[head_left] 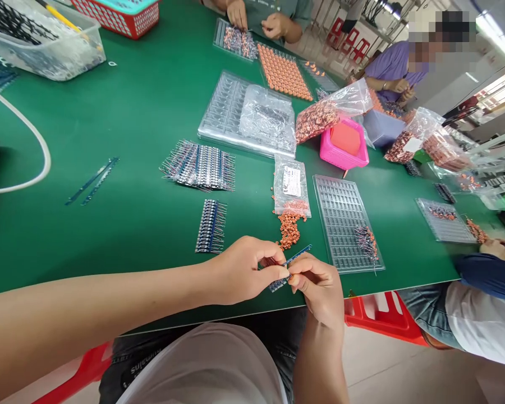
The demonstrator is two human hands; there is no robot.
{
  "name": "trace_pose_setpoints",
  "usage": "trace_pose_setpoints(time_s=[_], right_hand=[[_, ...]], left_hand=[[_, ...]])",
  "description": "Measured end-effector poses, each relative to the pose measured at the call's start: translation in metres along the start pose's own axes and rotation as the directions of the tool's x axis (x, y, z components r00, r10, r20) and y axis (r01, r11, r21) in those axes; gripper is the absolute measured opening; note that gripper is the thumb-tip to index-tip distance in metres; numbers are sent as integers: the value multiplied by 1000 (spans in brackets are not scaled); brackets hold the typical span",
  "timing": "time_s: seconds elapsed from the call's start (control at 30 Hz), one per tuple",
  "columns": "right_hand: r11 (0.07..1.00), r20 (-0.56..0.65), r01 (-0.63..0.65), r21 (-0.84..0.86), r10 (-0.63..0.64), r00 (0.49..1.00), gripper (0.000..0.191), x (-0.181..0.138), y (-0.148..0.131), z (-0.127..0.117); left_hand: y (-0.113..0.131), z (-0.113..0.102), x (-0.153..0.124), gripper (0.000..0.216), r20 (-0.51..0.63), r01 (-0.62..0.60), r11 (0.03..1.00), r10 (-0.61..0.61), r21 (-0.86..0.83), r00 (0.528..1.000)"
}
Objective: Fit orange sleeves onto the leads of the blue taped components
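Observation:
My left hand (252, 270) pinches a blue circuit-board strip (299, 255) with thin wire leads, held tilted above the table's front edge. Against it, my right hand (320, 283) is closed, thumb and forefinger together on a small orange ring (292, 276), mostly hidden by the fingertips. Just beyond both hands lies a loose pile of orange rings (289, 229), spilling from a labelled clear bag (292, 182). A neat stack of board strips (211, 226) is left of the pile, with a larger fanned stack (202, 166) behind it.
To the right lies a clear ribbed tray (340, 219) with finished-looking wired pieces (366, 243). Farther back are another clear tray (223, 112), a pink basket (344, 160) and a bag of copper-coloured parts (317, 119). Two bare strips (93, 180) lie left. Co-workers sit across and at right.

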State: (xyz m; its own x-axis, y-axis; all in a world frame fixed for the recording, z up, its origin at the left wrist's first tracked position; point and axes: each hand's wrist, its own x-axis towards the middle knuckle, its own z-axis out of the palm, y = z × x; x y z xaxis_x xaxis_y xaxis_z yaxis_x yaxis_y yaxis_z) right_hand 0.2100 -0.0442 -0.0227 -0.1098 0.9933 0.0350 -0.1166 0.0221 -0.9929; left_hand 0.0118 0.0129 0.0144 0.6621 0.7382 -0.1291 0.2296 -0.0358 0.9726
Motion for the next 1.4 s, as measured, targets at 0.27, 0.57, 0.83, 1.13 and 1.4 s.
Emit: trace_pose_setpoints(time_s=[0.27, 0.57, 0.83, 1.13, 1.4], right_hand=[[991, -87, 111, -80, -118, 989, 8, -6, 8, 1], [983, -157, 95, -155, -119, 980, 5, -8, 9, 3], [979, -200, 113, -168, -146, 969, 6, -7, 7, 7], [998, -106, 66, 19, -64, 992, 20, -7, 9, 3], [994, -68, 75, -77, -80, 994, 16, -19, -8, 4]], left_hand=[[6, 3, 0, 21, -83, 55, 998, -53, 22, 995], [1, 4, -1, 13, -84, 11, 1000, -11, -4, 996], [1, 3, 2, 18, -80, 52, 996, -46, 70, 996], [1, 3, -5, 21, 28, -105, 963, 102, 246, 994], [1, 2, -8, 15, 138, -168, 968, 144, 188, 980]])
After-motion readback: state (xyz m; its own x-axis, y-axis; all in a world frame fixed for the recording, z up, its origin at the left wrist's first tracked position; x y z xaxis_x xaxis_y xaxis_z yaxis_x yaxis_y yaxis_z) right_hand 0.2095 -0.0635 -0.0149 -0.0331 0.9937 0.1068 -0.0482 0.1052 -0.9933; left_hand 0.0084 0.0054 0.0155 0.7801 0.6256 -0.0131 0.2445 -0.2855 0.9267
